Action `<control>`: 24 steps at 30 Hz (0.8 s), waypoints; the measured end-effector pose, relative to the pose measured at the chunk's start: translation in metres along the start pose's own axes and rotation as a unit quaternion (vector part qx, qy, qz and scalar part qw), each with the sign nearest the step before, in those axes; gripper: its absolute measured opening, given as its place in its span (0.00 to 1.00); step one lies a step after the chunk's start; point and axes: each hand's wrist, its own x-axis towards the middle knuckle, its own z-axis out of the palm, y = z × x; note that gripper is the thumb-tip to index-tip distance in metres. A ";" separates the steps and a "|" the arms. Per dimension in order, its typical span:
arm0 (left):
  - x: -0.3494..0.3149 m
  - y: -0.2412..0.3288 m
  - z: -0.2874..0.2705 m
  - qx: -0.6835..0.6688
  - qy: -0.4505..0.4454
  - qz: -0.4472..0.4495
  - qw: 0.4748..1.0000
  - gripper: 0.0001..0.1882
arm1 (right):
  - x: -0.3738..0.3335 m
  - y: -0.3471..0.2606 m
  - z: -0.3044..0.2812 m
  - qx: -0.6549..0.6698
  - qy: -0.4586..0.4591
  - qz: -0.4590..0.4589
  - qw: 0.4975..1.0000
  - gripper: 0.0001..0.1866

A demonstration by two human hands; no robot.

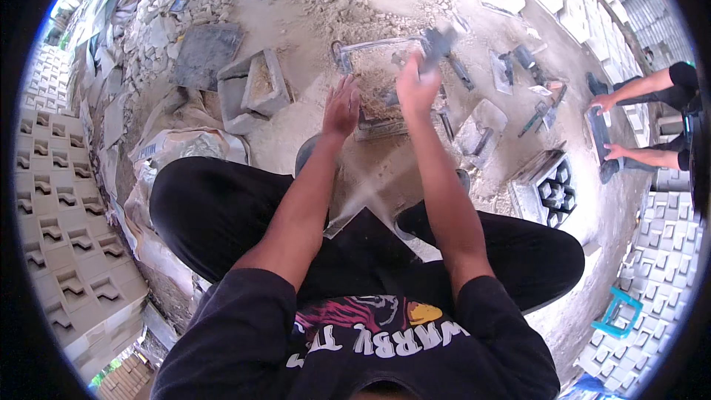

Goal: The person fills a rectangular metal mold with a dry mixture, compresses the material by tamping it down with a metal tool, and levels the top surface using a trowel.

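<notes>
A rectangular mould with a dark metal rim lies on the dusty ground in front of me, partly filled with pale brown sandy mix. My left hand is open at the mould's left side, fingers stretched out. Over the mould's right part, my right hand is closed on a dark tool, smeared by motion, so its exact kind does not show. My right forearm hides part of the mould.
At left stand a hollow concrete block and a dark slab. Loose tools and a star-patterned mould lie at right. Another person's hands hold a dark plate. Pale patterned blocks are stacked at far left.
</notes>
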 end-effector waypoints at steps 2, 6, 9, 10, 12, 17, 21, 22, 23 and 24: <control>-0.003 0.011 0.013 -0.021 0.000 -0.021 1.000 0.24 | -0.008 0.035 -0.021 -0.014 0.034 -0.012 0.999 0.15; 0.003 0.007 0.012 -0.033 0.029 -0.019 0.999 0.25 | -0.013 -0.002 0.003 -0.096 0.005 -0.014 0.995 0.17; 0.004 0.011 0.011 -0.043 0.028 -0.018 0.999 0.25 | -0.025 0.024 0.009 -0.090 0.045 -0.028 0.994 0.17; 0.005 0.024 0.018 -0.057 0.023 -0.023 0.998 0.25 | -0.025 0.040 -0.001 -0.086 0.070 -0.039 0.993 0.17; 0.014 0.015 0.011 -0.067 -0.020 -0.039 0.997 0.25 | -0.019 0.034 0.000 -0.123 -0.035 -0.053 0.990 0.18; 0.009 0.011 0.007 0.223 -0.130 0.160 0.953 0.32 | -0.003 -0.022 -0.012 0.006 0.044 -0.003 0.999 0.19; -0.004 0.082 0.047 0.235 -0.160 0.154 0.946 0.39 | 0.046 -0.029 -0.068 0.069 0.164 -0.017 0.984 0.20; -0.001 0.087 0.056 0.233 -0.142 0.140 0.952 0.39 | 0.049 -0.031 -0.075 0.065 0.171 -0.009 0.983 0.20; 0.001 0.091 0.064 0.231 -0.125 0.126 0.957 0.39 | 0.050 -0.032 -0.084 0.061 0.177 -0.002 0.982 0.20; 0.004 0.094 0.070 0.228 -0.110 0.113 0.961 0.38 | 0.048 -0.033 -0.092 0.056 0.186 0.006 0.981 0.20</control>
